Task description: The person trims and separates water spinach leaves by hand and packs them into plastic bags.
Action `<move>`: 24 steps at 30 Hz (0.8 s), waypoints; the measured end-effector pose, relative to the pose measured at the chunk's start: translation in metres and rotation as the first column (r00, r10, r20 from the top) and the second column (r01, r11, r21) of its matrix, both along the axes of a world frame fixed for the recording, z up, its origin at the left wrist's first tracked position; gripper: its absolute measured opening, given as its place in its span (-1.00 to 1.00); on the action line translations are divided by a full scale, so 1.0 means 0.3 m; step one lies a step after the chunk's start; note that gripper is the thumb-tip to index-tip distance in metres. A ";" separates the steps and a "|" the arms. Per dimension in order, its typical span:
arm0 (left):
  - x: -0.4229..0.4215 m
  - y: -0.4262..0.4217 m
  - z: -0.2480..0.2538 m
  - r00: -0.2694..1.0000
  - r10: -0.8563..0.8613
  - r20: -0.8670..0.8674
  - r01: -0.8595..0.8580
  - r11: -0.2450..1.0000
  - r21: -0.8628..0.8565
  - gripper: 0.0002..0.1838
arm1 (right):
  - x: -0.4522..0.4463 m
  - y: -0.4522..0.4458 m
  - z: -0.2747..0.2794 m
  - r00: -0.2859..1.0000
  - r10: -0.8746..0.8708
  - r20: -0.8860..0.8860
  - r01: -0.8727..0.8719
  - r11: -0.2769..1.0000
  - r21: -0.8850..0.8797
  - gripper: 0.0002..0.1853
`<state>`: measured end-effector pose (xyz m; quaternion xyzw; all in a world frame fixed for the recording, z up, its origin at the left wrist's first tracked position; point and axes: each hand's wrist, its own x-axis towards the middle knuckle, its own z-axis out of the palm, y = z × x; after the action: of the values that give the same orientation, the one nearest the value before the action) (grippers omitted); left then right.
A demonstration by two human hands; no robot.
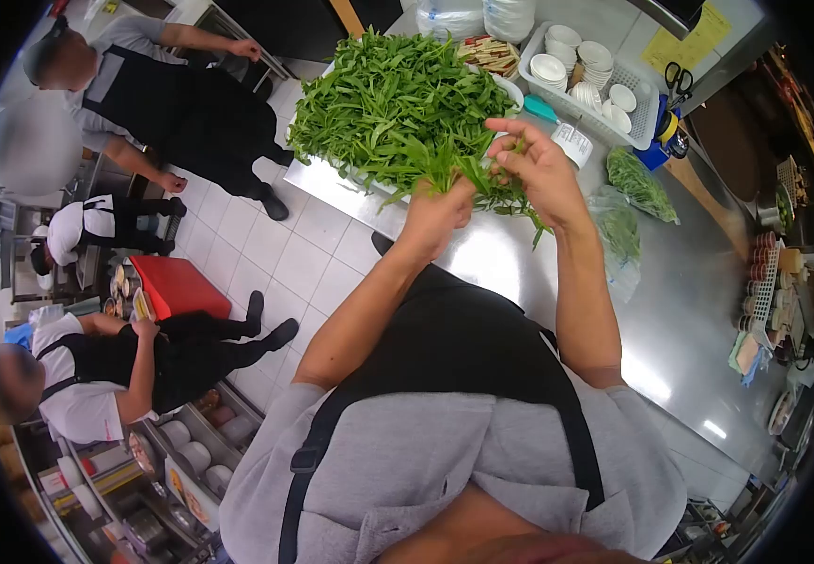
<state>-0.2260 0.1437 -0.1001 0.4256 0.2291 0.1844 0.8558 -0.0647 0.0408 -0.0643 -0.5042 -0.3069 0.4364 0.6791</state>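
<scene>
A big heap of leafy greens (388,99) fills a white tray on the steel counter (510,268). Over the heap's near edge, my left hand (443,214) is closed round a bunch of the greens, with leaves fanning out above the fist. To its right my right hand (540,174) is raised, its index finger stretched out and its fingers apart, palm turned partly to the left. Green stems hang between the two hands and below the right one; a small piece of green shows by its fingers.
Right of the heap lie two bags of greens (640,185) (617,230). Behind them are a basket (647,94) of small white dishes, a turquoise-handled tool (540,108) and scissors (678,79) in a blue holder. Several people stand at the left, near a red bin (180,291).
</scene>
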 end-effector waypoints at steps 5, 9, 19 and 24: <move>0.004 0.005 0.051 0.998 -0.051 -0.035 0.052 0.998 0.026 -0.90 | 0.021 0.007 0.002 0.998 -0.044 0.041 0.045 0.999 -0.029 -0.65; -0.008 0.053 0.018 0.997 -0.025 0.069 0.033 0.994 -0.107 -0.87 | 0.091 -0.017 -0.053 0.986 -0.166 -0.032 0.165 0.985 -0.047 -0.70; -0.005 0.106 0.047 0.988 0.031 0.153 -0.003 0.984 -0.178 -0.83 | 0.076 -0.046 -0.184 0.921 -0.200 0.335 0.242 0.966 -0.089 -0.74; 0.003 0.100 0.009 0.993 0.035 0.116 -0.032 0.999 -0.027 -0.88 | -0.090 0.031 -0.075 0.978 -0.168 0.127 0.165 0.986 0.035 -0.78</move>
<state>-0.2251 0.1738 -0.0975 0.3993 0.1883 0.2202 0.8698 -0.0917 0.0501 -0.0868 -0.5472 -0.3123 0.3405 0.6979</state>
